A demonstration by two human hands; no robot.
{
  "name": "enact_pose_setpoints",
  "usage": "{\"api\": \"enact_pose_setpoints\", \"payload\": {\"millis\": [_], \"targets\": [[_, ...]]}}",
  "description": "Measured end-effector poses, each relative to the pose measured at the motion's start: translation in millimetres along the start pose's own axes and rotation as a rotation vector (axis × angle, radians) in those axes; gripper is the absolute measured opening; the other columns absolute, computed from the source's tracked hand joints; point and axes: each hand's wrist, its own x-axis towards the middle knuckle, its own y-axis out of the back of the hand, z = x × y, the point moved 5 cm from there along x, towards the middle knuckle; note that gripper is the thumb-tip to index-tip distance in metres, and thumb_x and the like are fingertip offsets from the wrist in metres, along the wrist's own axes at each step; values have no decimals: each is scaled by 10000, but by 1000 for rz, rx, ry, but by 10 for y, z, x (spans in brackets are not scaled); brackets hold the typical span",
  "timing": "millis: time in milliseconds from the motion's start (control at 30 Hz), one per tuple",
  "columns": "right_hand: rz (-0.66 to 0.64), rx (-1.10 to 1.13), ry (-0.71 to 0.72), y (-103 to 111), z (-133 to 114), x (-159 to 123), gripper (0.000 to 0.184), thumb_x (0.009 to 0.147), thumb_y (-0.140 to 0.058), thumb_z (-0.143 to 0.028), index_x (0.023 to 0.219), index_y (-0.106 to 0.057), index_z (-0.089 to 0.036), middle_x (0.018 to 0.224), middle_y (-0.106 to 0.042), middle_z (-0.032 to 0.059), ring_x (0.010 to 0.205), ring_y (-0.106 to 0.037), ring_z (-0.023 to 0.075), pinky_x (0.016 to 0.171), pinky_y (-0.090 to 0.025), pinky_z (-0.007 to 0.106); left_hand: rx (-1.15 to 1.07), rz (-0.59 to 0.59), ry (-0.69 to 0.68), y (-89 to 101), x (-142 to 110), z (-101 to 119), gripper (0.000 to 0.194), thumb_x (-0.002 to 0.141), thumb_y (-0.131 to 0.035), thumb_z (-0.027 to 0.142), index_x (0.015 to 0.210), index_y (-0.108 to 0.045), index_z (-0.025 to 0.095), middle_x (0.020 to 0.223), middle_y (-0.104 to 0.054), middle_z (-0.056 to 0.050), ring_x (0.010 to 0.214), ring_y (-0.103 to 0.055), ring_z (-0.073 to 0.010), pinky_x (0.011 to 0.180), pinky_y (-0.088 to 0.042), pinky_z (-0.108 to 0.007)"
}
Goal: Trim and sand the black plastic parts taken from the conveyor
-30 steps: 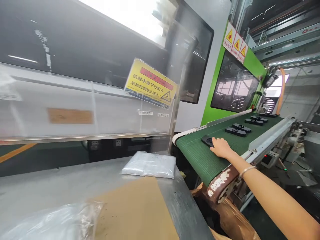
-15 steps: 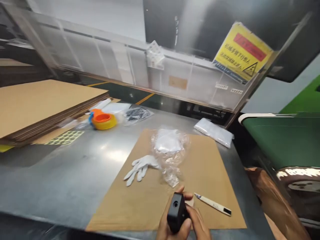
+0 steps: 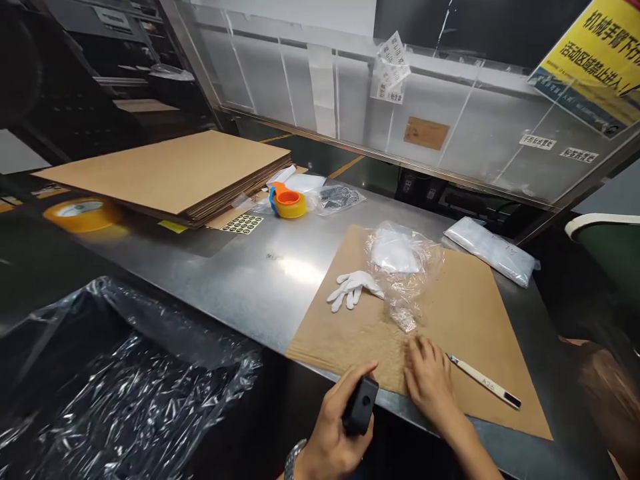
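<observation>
My left hand [image 3: 340, 430], with a metal band at the wrist, grips a small black box-shaped device [image 3: 361, 405] with a round hole or lens on its face. It is held just off the table's front edge. My right hand [image 3: 429, 375] rests palm down on a brown cardboard sheet [image 3: 467, 313], fingers slightly apart and holding nothing. A white-handled craft knife [image 3: 485, 381] marked A26 lies to its right. Beyond it on the sheet are a crumpled clear plastic bag [image 3: 406, 287] with something white inside and a white glove [image 3: 355, 288].
A cardboard stack [image 3: 190, 170], a tape dispenser [image 3: 289, 202] and a large yellow tape roll [image 3: 80, 215] are at the left. A white plastic-wrapped packet [image 3: 493, 252] lies at the right. A bin lined with black plastic [image 3: 130, 393] stands front left. A transparent panel [image 3: 360, 110] borders the back.
Both hands were together around the black device. Now my right hand has let go and moved onto the cardboard, while my left keeps the device. The view has swung left.
</observation>
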Motion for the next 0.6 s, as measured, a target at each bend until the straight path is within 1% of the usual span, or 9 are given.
{"api": "enact_pose_setpoints", "payload": {"millis": [100,167,233,300,367,400,467,533,600], "targets": [[34,42,-60,32,165,-68,412,805,-432,-166,1195,-495,-50,1141,-509,231,1046,-452,352,829,-404,559,-64,-25,21,-16,-83,-42,523,759,-480,130,1267,-391,220,964,-585,-72,892,-585,-195,832,-472,-343],[38,93,-63,77,232,-100,342,835,-398,-171,1124,-542,-59,1037,-556,206,971,-503,315,802,-444,518,-95,-34,41,-36,-130,-79,524,751,-488,129,1263,-409,207,995,-591,-84,896,-584,-198,841,-470,-350],[38,152,-38,199,207,-139,317,859,-401,-207,1127,-540,-111,1019,-578,156,963,-530,269,820,-471,453,-113,-43,52,-57,-160,-97,529,736,-500,125,1255,-430,197,1001,-601,-87,900,-585,-202,853,-467,-360],[52,252,-10,425,70,-198,339,874,-426,-253,1196,-488,-164,1092,-570,121,1019,-533,234,854,-481,392,-114,-49,51,-79,-172,-93,538,720,-516,126,1250,-452,188,1009,-613,-94,921,-586,-217,857,-469,-370],[77,434,62,719,-182,-267,397,882,-446,-257,1273,-418,-195,1172,-539,112,1081,-513,225,873,-480,367,-102,-57,30,-106,-172,-69,546,702,-531,128,1242,-474,185,1034,-622,-101,945,-587,-235,852,-476,-375],[87,546,144,870,-345,-301,422,884,-449,-238,1301,-394,-205,1181,-534,110,1095,-502,228,875,-479,368,-93,-63,5,-123,-171,-49,550,695,-536,130,1240,-481,188,1062,-621,-105,964,-586,-245,855,-477,-379],[128,649,412,1147,-687,-372,481,877,-464,-213,1344,-353,-194,1125,-564,116,1068,-503,233,849,-490,372,-81,-63,-69,-152,-172,0,542,707,-527,136,1243,-482,201,1107,-618,-107,989,-587,-253,856,-481,-378],[178,640,561,1305,-886,-416,518,862,-476,-161,1361,-336,-153,1084,-584,134,1027,-507,237,829,-494,391,-71,-60,-152,-178,-183,52,533,730,-514,141,1257,-469,204,1130,-616,-114,1001,-590,-257,856,-484,-377],[169,623,557,1326,-931,-419,532,840,-461,-79,1358,-343,-123,1088,-580,152,1015,-507,236,825,-492,407,-66,-89,-195,-215,-201,84,543,728,-518,132,1264,-462,192,1126,-620,-124,993,-597,-260,848,-491,-373]]}}
